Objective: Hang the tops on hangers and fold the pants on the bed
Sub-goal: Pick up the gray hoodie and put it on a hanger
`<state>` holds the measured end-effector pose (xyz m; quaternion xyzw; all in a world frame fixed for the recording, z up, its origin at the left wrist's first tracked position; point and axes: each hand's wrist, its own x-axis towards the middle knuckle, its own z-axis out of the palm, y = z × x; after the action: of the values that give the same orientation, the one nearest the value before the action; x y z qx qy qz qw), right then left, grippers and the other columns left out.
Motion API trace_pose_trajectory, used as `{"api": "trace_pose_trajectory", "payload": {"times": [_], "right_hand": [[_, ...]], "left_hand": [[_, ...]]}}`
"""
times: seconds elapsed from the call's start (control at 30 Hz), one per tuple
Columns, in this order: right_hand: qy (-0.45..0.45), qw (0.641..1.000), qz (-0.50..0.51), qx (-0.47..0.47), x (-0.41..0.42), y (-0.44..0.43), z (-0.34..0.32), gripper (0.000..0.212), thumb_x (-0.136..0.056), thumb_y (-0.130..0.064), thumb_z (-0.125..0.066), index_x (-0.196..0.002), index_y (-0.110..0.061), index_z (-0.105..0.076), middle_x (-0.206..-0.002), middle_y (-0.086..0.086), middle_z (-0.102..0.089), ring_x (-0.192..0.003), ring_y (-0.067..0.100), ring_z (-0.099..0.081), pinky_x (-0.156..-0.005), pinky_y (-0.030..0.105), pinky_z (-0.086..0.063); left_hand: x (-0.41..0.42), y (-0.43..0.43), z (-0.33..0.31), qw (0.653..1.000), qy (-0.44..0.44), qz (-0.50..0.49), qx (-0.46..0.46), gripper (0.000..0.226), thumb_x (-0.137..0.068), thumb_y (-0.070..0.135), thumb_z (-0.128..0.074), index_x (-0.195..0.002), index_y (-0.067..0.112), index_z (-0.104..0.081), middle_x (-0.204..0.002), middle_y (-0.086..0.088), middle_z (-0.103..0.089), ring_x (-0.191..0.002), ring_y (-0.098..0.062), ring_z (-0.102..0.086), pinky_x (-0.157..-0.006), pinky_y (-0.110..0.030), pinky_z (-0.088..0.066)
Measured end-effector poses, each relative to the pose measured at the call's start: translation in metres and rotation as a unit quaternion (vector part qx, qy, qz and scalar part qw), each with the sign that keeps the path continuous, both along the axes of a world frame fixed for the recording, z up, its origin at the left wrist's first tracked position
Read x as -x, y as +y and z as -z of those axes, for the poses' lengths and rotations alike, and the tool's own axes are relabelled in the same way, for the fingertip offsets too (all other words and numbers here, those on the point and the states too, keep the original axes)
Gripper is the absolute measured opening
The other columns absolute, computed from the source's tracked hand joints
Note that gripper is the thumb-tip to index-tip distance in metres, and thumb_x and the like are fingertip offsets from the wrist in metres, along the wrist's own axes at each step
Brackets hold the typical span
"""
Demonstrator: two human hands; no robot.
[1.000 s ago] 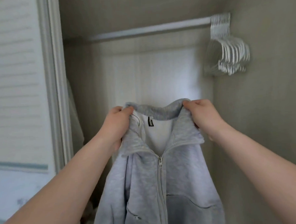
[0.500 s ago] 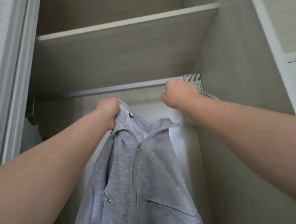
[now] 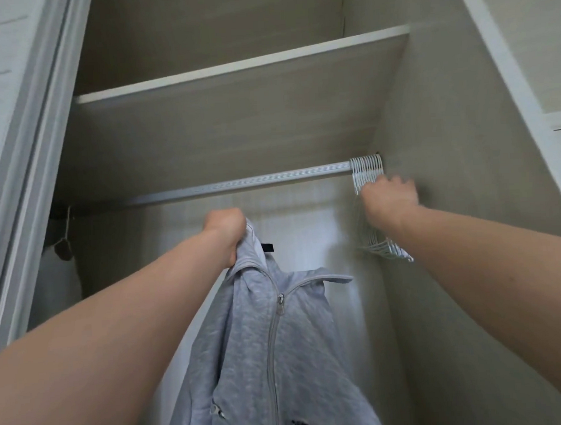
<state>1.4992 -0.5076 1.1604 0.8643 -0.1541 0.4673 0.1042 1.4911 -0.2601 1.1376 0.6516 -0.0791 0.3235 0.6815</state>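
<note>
Fingers (image 3: 232, 219) of the left hand (image 3: 223, 230) are clenched on the jacket (image 3: 273, 349) collar, carrying it alone now. The right hand (image 3: 389, 201) has let go and gone up to the hangers (image 3: 367, 170) bunched at the right end of the rail (image 3: 238, 184). So hanger-fetching is on. Right fingers sit among the hanger necks, just under the hooks; whether they've pinched one, I can't tell. Jacket dangles zipped, well left of the hangers.
</note>
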Motion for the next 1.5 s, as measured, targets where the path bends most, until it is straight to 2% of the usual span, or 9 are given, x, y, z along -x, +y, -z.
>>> {"api": "trace_pose_trajectory", "payload": {"times": [0.07, 0.17, 0.37, 0.67, 0.83, 1.1, 1.23, 1.4, 1.5], "right_hand": [[-0.012, 1.0, -0.007, -0.006, -0.001, -0.006, 0.001, 0.041, -0.096, -0.007, -0.045, -0.136, -0.013, -0.055, -0.14, 0.015, -0.052, -0.13, 0.035, -0.048, -0.1, 0.04, -0.039], [-0.04, 0.998, -0.034, -0.023, -0.001, -0.015, -0.001, 0.035, -0.094, -0.007, -0.047, -0.125, -0.011, -0.061, -0.133, 0.015, -0.06, -0.124, 0.035, -0.055, -0.096, 0.04, -0.043], [-0.077, 0.987, -0.113, -0.087, 0.004, -0.017, -0.003, 0.006, -0.091, -0.009, -0.054, -0.095, -0.014, -0.055, -0.118, 0.018, -0.067, -0.109, 0.037, -0.064, -0.079, 0.035, -0.044], [-0.106, 0.971, -0.143, -0.159, 0.013, -0.014, -0.009, 0.023, -0.09, -0.007, -0.055, -0.11, -0.007, -0.065, -0.117, 0.019, -0.067, -0.107, 0.038, -0.065, -0.083, 0.036, -0.048], [-0.127, 0.971, -0.145, -0.144, 0.02, -0.009, -0.008, 0.024, -0.09, -0.004, -0.052, -0.11, -0.004, -0.065, -0.118, 0.022, -0.066, -0.112, 0.04, -0.062, -0.088, 0.04, -0.049], [-0.153, 0.974, -0.143, -0.088, 0.029, -0.006, -0.012, 0.028, -0.092, 0.001, -0.048, -0.118, 0.001, -0.059, -0.122, 0.024, -0.056, -0.115, 0.043, -0.057, -0.092, 0.045, -0.046], [-0.193, 0.929, -0.244, -0.201, 0.035, 0.004, 0.005, 0.033, -0.09, -0.001, -0.05, -0.122, 0.0, -0.06, -0.125, 0.026, -0.056, -0.116, 0.046, -0.056, -0.096, 0.048, -0.046], [-0.23, 0.799, -0.391, -0.395, 0.057, 0.012, 0.06, 0.032, -0.1, -0.007, -0.042, -0.124, -0.002, -0.062, -0.124, 0.026, -0.064, -0.118, 0.04, -0.059, -0.1, 0.039, -0.043], [-0.266, 0.739, -0.454, -0.421, 0.081, 0.018, 0.105, 0.029, -0.101, -0.005, -0.041, -0.123, -0.004, -0.061, -0.114, 0.017, -0.065, -0.102, 0.026, -0.057, -0.086, 0.024, -0.039]], "left_hand": [[0.011, -0.002, 0.005, 0.999, 0.02, 0.034, 0.003, 0.02, -0.096, 0.002, -0.037, -0.09, 0.005, -0.056, -0.091, -0.018, -0.055, -0.087, -0.029, -0.052, -0.092, -0.043, -0.052], [0.003, 0.002, 0.006, 0.999, 0.013, 0.039, 0.014, 0.039, -0.089, -0.004, -0.034, -0.118, -0.015, -0.059, -0.097, -0.024, -0.059, -0.082, -0.032, -0.058, -0.08, -0.043, -0.054], [0.017, -0.002, 0.013, 1.0, 0.008, 0.027, 0.003, 0.026, -0.091, -0.006, -0.035, -0.104, -0.003, -0.056, -0.092, -0.022, -0.056, -0.078, -0.031, -0.056, -0.073, -0.039, -0.047], [0.028, 0.004, 0.023, 0.999, 0.018, 0.03, 0.01, 0.034, -0.086, -0.004, -0.039, -0.11, -0.016, -0.061, -0.099, -0.032, -0.065, -0.077, -0.034, -0.058, -0.073, -0.041, -0.05], [0.035, 0.012, 0.034, 1.0, 0.016, 0.01, 0.014, 0.011, -0.094, 0.006, -0.047, -0.091, 0.004, -0.057, -0.077, -0.013, -0.06, -0.063, -0.027, -0.061, -0.062, -0.028, -0.05], [0.061, 0.024, 0.042, 1.0, 0.023, 0.011, 0.016, 0.014, -0.1, 0.014, -0.048, -0.101, 0.003, -0.057, -0.087, -0.014, -0.061, -0.075, -0.029, -0.063, -0.068, -0.033, -0.053], [0.072, 0.032, 0.05, 0.999, 0.029, 0.0, 0.017, 0.026, -0.101, 0.019, -0.048, -0.112, -0.003, -0.058, -0.095, -0.018, -0.064, -0.096, -0.038, -0.068, -0.091, -0.049, -0.056], [0.083, 0.03, 0.064, 0.999, 0.027, 0.004, 0.03, 0.019, -0.099, 0.018, -0.051, -0.091, 0.003, -0.057, -0.083, -0.015, -0.06, -0.085, -0.034, -0.065, -0.087, -0.048, -0.056], [0.092, 0.025, 0.075, 0.999, 0.03, 0.003, 0.028, 0.017, -0.098, 0.017, -0.052, -0.091, 0.002, -0.058, -0.086, -0.016, -0.059, -0.081, -0.031, -0.062, -0.088, -0.051, -0.056]]}}
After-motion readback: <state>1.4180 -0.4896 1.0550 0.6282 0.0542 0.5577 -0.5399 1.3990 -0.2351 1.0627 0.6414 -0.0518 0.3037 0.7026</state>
